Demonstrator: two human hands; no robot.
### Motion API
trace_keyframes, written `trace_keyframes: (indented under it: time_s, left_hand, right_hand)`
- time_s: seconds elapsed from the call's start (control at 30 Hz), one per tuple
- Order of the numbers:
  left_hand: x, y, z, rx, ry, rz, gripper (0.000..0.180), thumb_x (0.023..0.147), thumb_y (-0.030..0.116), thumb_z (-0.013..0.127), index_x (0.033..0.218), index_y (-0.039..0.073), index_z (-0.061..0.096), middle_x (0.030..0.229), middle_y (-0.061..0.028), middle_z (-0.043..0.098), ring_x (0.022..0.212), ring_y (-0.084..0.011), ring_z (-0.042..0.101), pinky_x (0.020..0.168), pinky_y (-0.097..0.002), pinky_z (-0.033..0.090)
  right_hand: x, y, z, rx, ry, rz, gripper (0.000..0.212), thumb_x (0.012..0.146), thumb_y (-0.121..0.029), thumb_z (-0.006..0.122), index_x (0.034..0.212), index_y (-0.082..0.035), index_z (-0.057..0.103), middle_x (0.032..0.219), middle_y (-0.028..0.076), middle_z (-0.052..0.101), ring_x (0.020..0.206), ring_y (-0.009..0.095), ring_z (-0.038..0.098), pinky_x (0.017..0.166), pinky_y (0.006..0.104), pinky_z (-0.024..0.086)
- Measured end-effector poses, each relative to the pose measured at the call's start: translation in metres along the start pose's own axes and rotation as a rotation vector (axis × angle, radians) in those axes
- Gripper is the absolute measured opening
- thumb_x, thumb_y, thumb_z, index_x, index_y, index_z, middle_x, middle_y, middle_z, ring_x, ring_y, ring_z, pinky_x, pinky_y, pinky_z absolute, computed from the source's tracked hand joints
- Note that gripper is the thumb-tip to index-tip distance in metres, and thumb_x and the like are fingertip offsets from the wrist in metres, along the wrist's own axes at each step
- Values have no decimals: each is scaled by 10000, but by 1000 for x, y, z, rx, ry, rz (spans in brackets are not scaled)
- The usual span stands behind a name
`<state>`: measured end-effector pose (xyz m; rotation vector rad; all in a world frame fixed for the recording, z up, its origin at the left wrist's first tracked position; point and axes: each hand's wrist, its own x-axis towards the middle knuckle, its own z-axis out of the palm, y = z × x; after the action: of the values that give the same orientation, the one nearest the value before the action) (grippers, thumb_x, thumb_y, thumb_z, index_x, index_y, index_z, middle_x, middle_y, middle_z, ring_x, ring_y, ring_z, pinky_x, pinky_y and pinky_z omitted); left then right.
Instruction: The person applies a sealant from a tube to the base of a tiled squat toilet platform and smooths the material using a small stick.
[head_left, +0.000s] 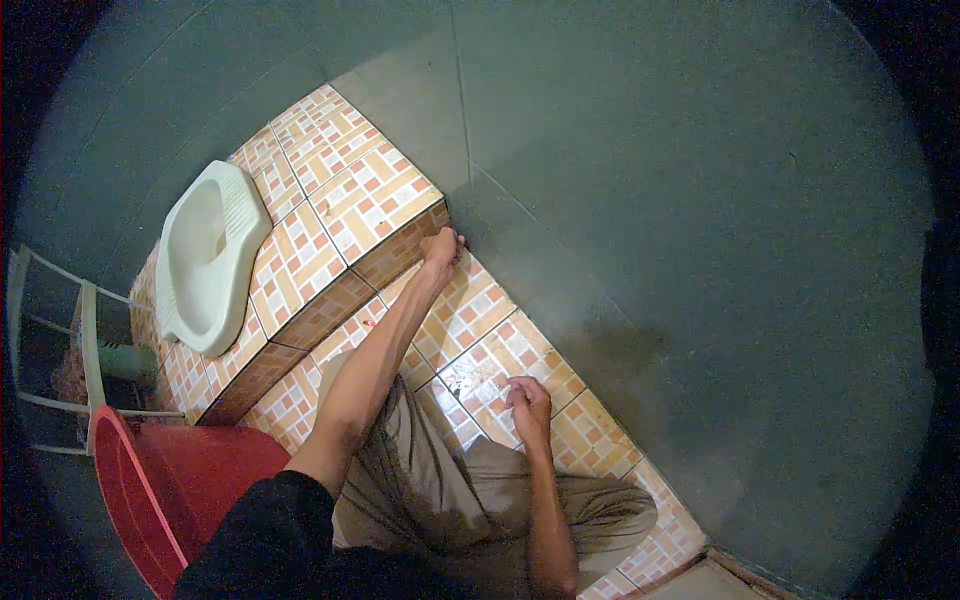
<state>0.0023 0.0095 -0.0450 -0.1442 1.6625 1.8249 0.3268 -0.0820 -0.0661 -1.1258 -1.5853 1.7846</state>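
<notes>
My left hand (442,247) reaches forward to the corner where the tiled step's front face meets the green wall. Its fingers are curled closed, and whatever may be in them is hidden. The raised tiled step (368,195) has orange, white and red rectangles in its pattern. My right hand (530,405) hovers over the lower tiled floor (480,365), nearer my knees. Its fingers are bent inward, with no object visible in them. Wet, shiny spots lie on the floor tiles beside this hand.
A white squat toilet (205,260) is set into the step at left. Nearer me, a large red plastic tub (195,470) lies tilted beside a pale metal rack (90,350). The green wall (720,220) rises along the right. A ledge (715,580) edges the floor at lower right.
</notes>
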Motion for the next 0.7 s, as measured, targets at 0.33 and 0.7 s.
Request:
trace_keyframes:
  time_s: [0.33,0.7]
  left_hand:
    - [83,-22,-54,-94,-23,8,197,743,109,486,571,27,534,555,-81,558,421,-130,449,381,-304,297]
    - [20,-11,-6,-65,44,69,190,738,104,507,572,18,545,516,-76,526,405,-135,448,364,-299,294]
  right_hand:
    - [-2,-5,23,-9,-71,-27,174,890,-36,458,988,-3,598,660,18,541,586,83,488,510,225,375]
    - [2,6,2,16,-42,-34,176,911,-77,458,1000,-14,597,651,17,535,572,69,482,484,210,366]
